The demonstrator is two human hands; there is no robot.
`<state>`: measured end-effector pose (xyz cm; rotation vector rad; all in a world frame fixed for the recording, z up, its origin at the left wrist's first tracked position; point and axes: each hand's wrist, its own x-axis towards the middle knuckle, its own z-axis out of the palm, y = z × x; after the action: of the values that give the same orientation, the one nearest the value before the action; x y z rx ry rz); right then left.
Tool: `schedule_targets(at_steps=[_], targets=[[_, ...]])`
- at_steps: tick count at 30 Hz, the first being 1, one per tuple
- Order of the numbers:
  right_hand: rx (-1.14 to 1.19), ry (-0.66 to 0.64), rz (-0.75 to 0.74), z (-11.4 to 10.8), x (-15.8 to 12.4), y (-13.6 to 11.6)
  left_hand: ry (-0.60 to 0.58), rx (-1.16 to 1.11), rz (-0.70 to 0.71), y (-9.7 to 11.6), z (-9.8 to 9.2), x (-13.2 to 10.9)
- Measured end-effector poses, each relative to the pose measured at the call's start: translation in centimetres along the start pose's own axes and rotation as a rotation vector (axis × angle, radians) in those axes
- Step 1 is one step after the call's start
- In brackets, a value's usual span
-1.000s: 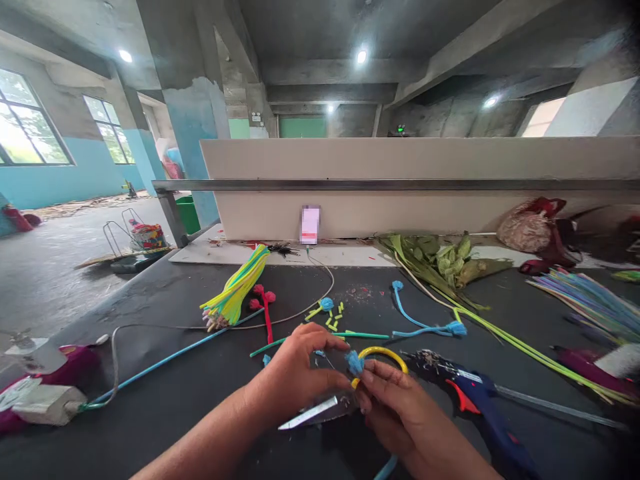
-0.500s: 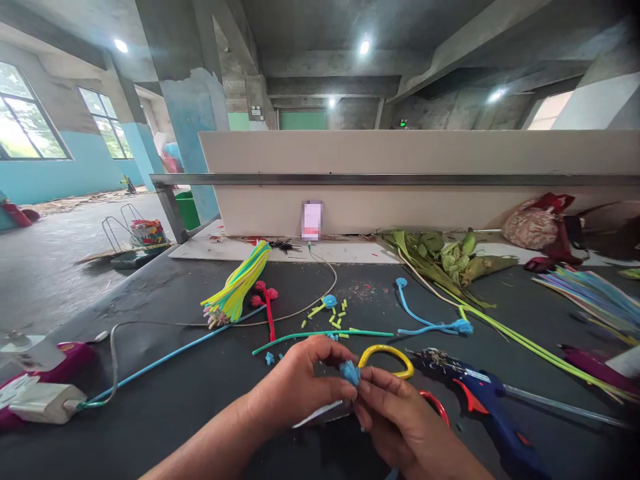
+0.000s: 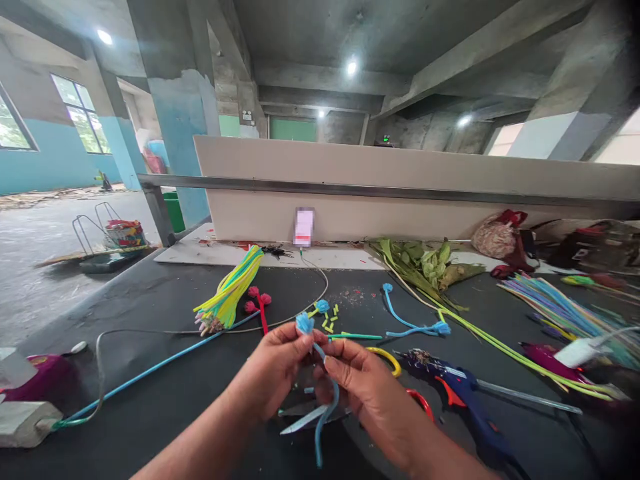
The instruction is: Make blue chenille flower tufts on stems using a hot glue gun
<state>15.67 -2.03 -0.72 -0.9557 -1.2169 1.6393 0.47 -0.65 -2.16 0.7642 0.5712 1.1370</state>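
My left hand (image 3: 273, 367) pinches the fuzzy blue tip of a blue pipe cleaner (image 3: 320, 407) just above the black table (image 3: 165, 393). My right hand (image 3: 367, 390) grips the same stem a little lower, and the stem curves down below both hands. Under my hands lie scissors with a yellow handle (image 3: 385, 357) and a red handle (image 3: 423, 403). A blue glue gun (image 3: 463, 397) rests to the right of my right hand.
A yellow-green bundle of stems (image 3: 230, 293), red pom stems (image 3: 260, 307), cut yellow bits (image 3: 333, 317), a finished blue stem (image 3: 410, 320), green leaves (image 3: 425, 263) and a multicoloured bundle (image 3: 560, 307) lie on the table. A cable (image 3: 150, 330) runs leftwards. A phone (image 3: 303, 227) leans on the white board.
Both hands have lifted the blue pipe cleaner up and to the left, off the scissors. The fuzzy tip now sits higher and the stem hangs free. The camera has tilted.
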Motion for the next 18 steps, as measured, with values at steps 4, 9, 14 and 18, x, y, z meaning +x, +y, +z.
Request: schedule_targets(at_steps=[4,9,14,18], targets=[[-0.758,0.239,-0.148,-3.1,3.8,-2.1,0.013,-0.03,0.049,3.2,-1.5,0.1],[-1.168,0.322,-0.103,-6.0,9.9,-1.6,0.031,-0.042,0.098,5.9,-3.0,-0.2],[-1.438,0.254,-0.019,-5.7,11.7,0.7,0.074,-0.013,0.062,6.8,-4.0,0.0],[-1.516,0.238,0.027,-5.7,11.4,1.3,0.086,0.014,0.041,6.6,-4.0,0.1]])
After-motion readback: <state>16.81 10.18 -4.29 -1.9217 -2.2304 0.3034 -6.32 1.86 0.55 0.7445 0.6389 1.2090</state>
